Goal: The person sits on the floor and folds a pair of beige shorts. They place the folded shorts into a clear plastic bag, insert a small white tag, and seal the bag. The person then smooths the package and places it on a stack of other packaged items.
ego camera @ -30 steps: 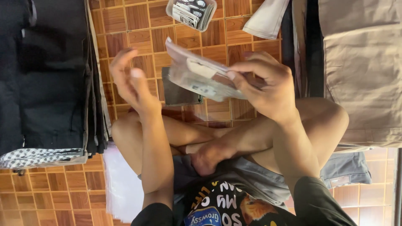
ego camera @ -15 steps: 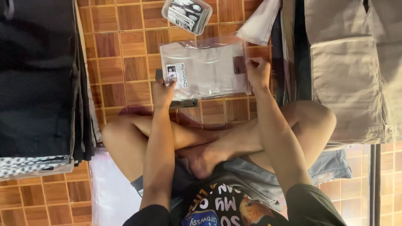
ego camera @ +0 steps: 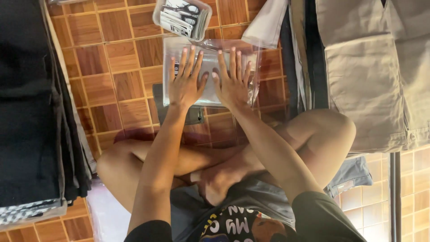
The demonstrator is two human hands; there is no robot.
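Both hands lie flat, fingers spread, on a clear plastic bag (ego camera: 210, 71) holding a folded grey garment, set on the parquet floor (ego camera: 116, 67) in the upper middle of the frame. The left hand (ego camera: 186, 80) and the right hand (ego camera: 232, 79) sit side by side, thumbs nearly meeting. Just above the bag stands a clear plastic tub (ego camera: 181, 18) with scissors and small packets inside. A dark flat item (ego camera: 179, 114) pokes out from under the bag's lower edge. Folded black clothes (ego camera: 31, 103) fill the left side — beige garments (ego camera: 371, 71) the upper right. The person's crossed bare legs (ego camera: 215, 161) occupy the lower centre.
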